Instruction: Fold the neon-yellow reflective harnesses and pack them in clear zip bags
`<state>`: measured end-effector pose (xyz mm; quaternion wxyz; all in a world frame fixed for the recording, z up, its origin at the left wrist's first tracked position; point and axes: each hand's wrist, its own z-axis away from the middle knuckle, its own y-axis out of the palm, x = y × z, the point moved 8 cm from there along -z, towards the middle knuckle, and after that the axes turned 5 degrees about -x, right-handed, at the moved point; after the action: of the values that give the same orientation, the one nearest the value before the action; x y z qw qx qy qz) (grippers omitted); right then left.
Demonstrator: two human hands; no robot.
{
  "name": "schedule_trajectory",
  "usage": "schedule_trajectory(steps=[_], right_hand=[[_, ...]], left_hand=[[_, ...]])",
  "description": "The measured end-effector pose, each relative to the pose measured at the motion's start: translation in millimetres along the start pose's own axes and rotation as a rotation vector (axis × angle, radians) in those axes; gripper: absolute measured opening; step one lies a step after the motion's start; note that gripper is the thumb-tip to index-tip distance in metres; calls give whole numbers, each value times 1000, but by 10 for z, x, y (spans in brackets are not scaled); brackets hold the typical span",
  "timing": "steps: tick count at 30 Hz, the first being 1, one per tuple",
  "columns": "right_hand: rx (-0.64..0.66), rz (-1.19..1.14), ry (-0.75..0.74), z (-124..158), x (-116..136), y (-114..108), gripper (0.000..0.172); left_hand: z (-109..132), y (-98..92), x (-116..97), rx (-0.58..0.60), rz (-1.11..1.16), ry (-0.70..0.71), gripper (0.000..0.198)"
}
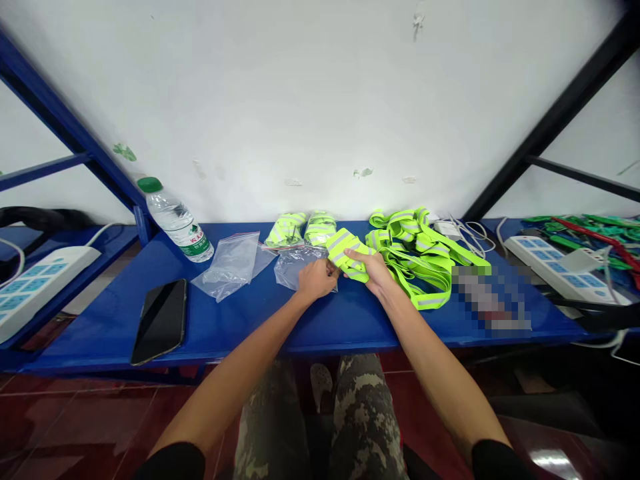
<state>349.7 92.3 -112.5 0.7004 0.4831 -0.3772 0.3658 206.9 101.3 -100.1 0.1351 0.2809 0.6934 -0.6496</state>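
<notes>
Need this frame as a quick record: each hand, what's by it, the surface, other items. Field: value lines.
left hand: over a clear zip bag, beside the bundle
right hand: on a folded hi-vis strap bundle
nearby: loose hi-vis straps; two folded hi-vis bundles
surface: blue shelf
other: water bottle; black smartphone; power strip

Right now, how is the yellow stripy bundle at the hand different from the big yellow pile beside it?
The folded reflective bundle is small and neat, while the heap of reflective straps is much bigger and loose and tangled. The bundle is gripped by the right hand, but the heap lies on the blue shelf untouched. Both are bright yellow-green with silvery stripes.
</notes>
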Motion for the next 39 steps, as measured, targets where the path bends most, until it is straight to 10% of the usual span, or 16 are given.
schedule_trajectory(steps=[25,39], right_hand=[[-155,15,53,-24,-32,-149,33],[-105,21,174,-22,-118,-119,28]], left_hand=[[-43,43,-89,213,-96,100,25],[13,51,-76,15,-213,78,27]])
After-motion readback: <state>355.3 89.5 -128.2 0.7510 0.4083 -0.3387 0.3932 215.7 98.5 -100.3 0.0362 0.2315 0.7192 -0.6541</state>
